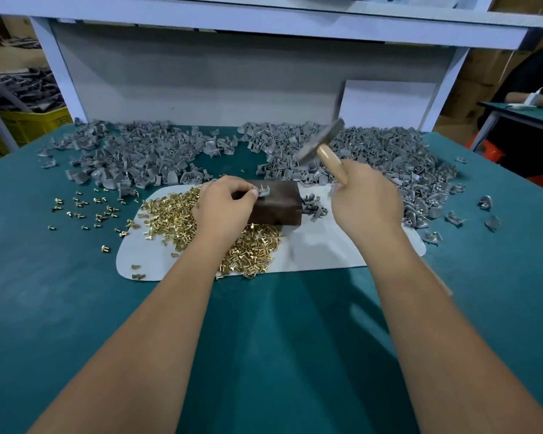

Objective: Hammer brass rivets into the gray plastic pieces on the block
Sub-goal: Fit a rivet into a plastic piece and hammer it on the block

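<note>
Green workbench (76,308) with a white mat (320,245), dark block (276,208) at its middle, left hand (224,208) pinching a gray plastic piece (263,192) on the block's top, right hand (365,198) gripping a raised, blurred hammer (322,142), brass rivets (176,214) heaped just left, gray pieces (145,155) piled behind.

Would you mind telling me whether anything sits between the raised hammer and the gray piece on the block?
Nothing visible does. The hammer is raised in the right hand; the left hand pinches the gray piece from its left on the block.
</note>
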The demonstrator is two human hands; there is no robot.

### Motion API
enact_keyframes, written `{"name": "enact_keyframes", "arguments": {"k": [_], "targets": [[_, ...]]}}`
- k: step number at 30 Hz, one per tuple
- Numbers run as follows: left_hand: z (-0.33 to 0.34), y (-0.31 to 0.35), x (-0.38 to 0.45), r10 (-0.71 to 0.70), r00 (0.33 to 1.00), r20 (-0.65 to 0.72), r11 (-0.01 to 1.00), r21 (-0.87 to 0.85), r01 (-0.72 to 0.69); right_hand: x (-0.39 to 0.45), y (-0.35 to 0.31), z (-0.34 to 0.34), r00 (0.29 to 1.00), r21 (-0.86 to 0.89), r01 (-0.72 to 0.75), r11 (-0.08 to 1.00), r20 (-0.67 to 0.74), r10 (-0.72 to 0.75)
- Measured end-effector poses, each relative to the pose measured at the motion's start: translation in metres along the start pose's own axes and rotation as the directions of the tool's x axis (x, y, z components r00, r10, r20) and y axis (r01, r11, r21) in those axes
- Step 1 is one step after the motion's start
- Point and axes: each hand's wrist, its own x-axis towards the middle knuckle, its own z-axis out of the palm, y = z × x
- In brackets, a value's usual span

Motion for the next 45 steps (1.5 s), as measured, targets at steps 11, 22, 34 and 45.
{"name": "enact_keyframes", "arguments": {"k": [11,22,34,45], "targets": [[-0.002,0.002,-0.001,0.019,1.0,0.014,0.999,0.041,-0.019,0.005,-0.006,0.018,0.991,-0.074,0.132,0.988,-0.007,-0.133],[0.0,-0.003,0.002,0.098,0.994,-0.041,0.969,0.23,-0.086,0.024,-0.057,0.058,0.925,0.286,0.295,0.912,0.151,-0.347],[0.006,-0.002,0.001,0.052,0.996,-0.071,0.958,0.286,-0.029,0.016,-0.055,0.071,0.948,0.391,0.283,0.876,0.026,-0.317],[0.004,0.0,0.0,0.054,0.996,-0.074,0.964,0.265,-0.032,0.012,-0.054,0.075,0.965,0.461,0.233,0.856,0.003,-0.264]]}}
